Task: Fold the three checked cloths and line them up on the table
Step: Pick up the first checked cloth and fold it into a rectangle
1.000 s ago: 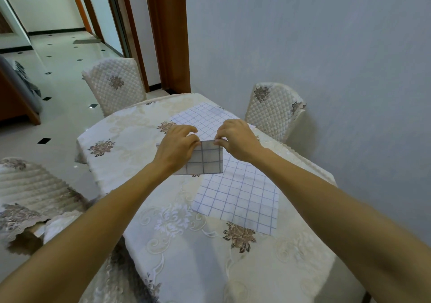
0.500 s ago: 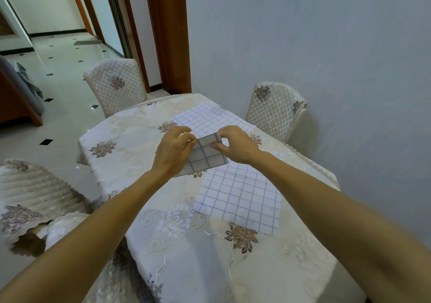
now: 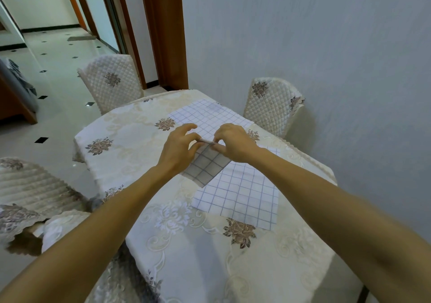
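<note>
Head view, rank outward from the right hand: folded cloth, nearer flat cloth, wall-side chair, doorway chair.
1. Folded checked cloth: pinched by the right hand.
2. Nearer flat checked cloth: just beneath the wrist.
3. Wall-side chair: right, beyond the table.
4. Doorway chair: far left.

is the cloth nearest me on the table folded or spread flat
Spread flat: the near checked cloth lies open on the table, its wide grid showing.

Folded cloth (image 3: 205, 167) matt, woven — tablecloth (image 3: 186, 263) faintly glossy, perhaps satin.
</note>
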